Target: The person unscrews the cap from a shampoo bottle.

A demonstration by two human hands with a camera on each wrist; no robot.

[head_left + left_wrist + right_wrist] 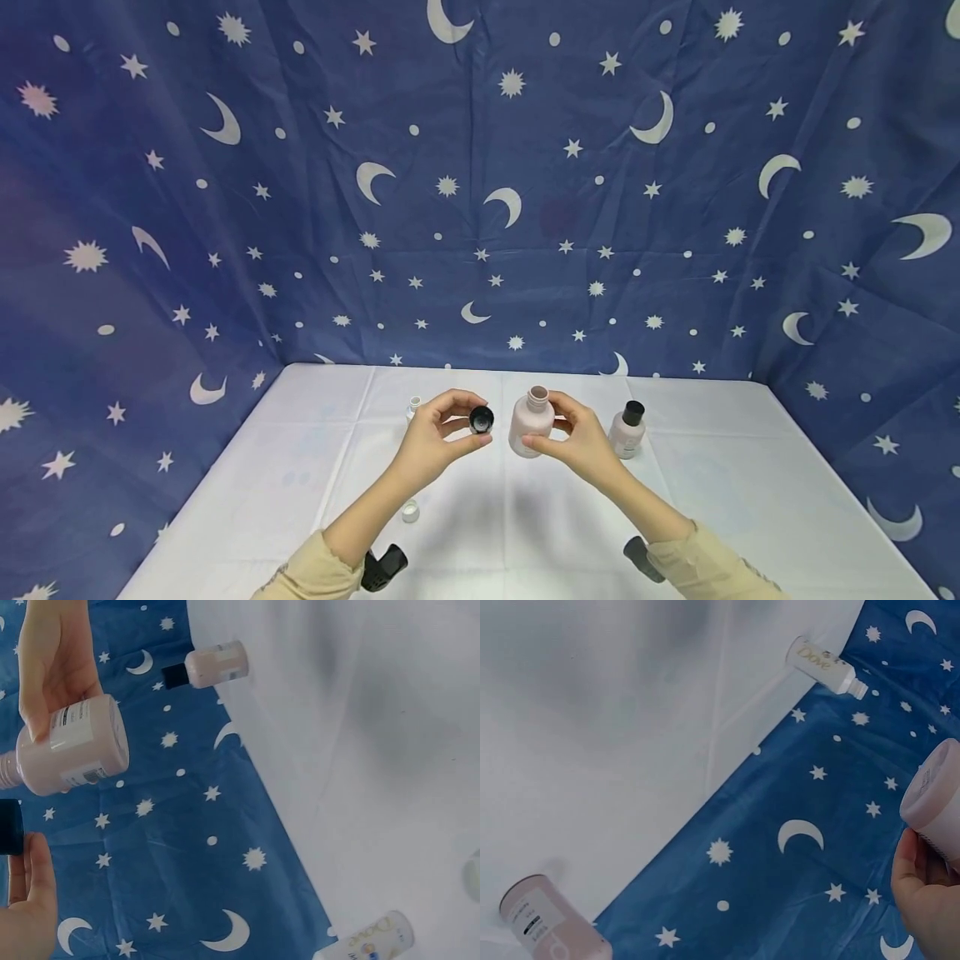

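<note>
My left hand (431, 437) pinches a black bottle cap (482, 419) between thumb and fingers, its hollow inside facing the head camera. Beside it, my right hand (581, 437) grips a pale pink bottle (531, 427) around its body. That bottle's neck is uncapped, and it is held above the table, tilted a little. A small gap separates cap and neck. In the left wrist view the pink bottle (79, 746) shows printed labels, and the black cap (10, 827) is cut by the frame edge. The right wrist view shows the base of the pink bottle (936, 795).
A second pink bottle (627, 429) with a black cap stands right of my right hand. Partly behind my left hand is a white Dove bottle (825, 666) with its neck uncapped. A small white cap (410, 511) lies on the white-covered table (712, 483). Blue patterned cloth (480, 183) hangs behind.
</note>
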